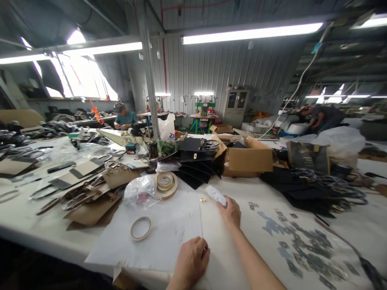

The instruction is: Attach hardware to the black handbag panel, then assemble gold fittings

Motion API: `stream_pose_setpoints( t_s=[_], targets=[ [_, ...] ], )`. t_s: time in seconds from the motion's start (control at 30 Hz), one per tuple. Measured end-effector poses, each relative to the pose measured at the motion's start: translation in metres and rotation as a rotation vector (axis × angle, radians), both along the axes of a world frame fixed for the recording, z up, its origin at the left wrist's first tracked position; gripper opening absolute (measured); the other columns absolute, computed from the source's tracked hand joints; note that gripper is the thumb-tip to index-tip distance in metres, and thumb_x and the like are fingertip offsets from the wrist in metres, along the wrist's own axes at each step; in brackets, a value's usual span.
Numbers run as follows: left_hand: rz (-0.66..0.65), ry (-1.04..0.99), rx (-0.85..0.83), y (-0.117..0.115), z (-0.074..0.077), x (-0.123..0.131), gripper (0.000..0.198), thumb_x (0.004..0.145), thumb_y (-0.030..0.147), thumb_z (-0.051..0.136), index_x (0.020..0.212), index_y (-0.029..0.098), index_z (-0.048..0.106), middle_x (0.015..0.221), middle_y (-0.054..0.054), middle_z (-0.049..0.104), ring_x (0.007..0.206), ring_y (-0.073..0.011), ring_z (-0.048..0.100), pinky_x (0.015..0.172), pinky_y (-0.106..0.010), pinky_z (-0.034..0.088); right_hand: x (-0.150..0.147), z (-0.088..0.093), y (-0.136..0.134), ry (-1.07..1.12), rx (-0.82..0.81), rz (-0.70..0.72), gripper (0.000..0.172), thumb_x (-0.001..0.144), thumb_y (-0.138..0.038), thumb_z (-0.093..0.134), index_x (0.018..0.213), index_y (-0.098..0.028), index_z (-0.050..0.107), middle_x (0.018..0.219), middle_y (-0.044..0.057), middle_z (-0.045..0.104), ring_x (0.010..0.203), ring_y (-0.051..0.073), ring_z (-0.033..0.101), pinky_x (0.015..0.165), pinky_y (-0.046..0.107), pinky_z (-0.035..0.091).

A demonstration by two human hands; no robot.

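Observation:
My right hand is closed on the near end of a white, crumpled-looking wrapped bundle, just over the table. Beside the bundle's far end lie a few small gold-coloured metal pieces. Near the table's front edge, my left hand rests with its fingers curled in; whatever they may hold is hidden. To its left, a roll of tape lies flat on a white sheet. Larger tape rolls are stacked farther back, against a clear plastic bag.
Many small flat dark pieces are scattered at right. Black bag parts and a cardboard box stand behind. Brown handbags pile up at left, black ones at right. A person sits far back left; another bends over at right.

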State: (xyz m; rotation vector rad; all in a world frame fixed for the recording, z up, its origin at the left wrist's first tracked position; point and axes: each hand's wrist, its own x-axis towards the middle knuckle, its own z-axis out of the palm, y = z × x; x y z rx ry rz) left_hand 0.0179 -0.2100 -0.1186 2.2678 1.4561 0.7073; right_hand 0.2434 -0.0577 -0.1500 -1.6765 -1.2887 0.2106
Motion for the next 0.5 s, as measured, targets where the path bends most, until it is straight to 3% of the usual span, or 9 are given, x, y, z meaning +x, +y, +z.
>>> stream_pose_setpoints(
  t_s=[0.17,0.27,0.33,0.43,0.5],
  targets=[
    [-0.006,-0.016,-0.013,0.0,0.002,-0.001,0.012,0.095,0.023,0.055,0.089,0.024,0.065,0.084,-0.002,0.069,0.078,-0.0182,0.066,0.068,-0.028,0.041,0.012,0.012,-0.018,0.251,-0.033,-0.074,0.067,0.087,-0.076,0.045,0.107,-0.019,0.072,0.103,0.016,0.076,0.102,0.034,0.068,0.09,0.043,0.051],
    [-0.023,-0.081,-0.035,0.002,0.0,-0.001,0.013,0.097,0.023,0.053,0.095,0.024,0.066,0.085,-0.002,0.069,0.077,-0.0179,0.066,0.07,-0.028,0.043,0.016,0.01,-0.045,0.429,0.024,-0.027,0.067,0.089,-0.076,0.041,0.104,-0.02,0.074,0.096,0.011,0.078,0.094,0.029,0.071,0.082,0.039,0.054],
    [-0.017,-0.176,-0.068,0.005,-0.002,-0.002,0.017,0.098,0.027,0.053,0.11,0.024,0.064,0.09,-0.001,0.069,0.074,-0.0168,0.065,0.072,-0.029,0.046,0.014,0.004,-0.07,0.598,0.059,0.048,0.064,0.087,-0.077,0.046,0.096,-0.021,0.075,0.084,0.008,0.076,0.084,0.027,0.071,0.076,0.038,0.055],
    [0.011,-0.391,-0.147,0.01,-0.002,-0.004,0.046,0.097,0.039,0.059,0.14,0.026,0.049,0.116,-0.005,0.07,0.069,-0.014,0.062,0.075,-0.031,0.05,0.004,-0.002,-0.108,0.744,0.007,0.173,0.058,0.086,-0.075,0.051,0.078,-0.022,0.072,0.064,0.003,0.067,0.063,0.022,0.063,0.064,0.035,0.051],
    [0.008,-0.559,-0.218,0.012,0.001,-0.007,0.062,0.096,0.046,0.06,0.151,0.028,0.037,0.138,-0.01,0.062,0.073,-0.0137,0.064,0.076,-0.032,0.053,-0.003,0.001,-0.128,0.74,-0.077,0.249,0.057,0.085,-0.074,0.056,0.066,-0.022,0.066,0.056,0.001,0.059,0.054,0.018,0.054,0.056,0.031,0.044]
  ],
)
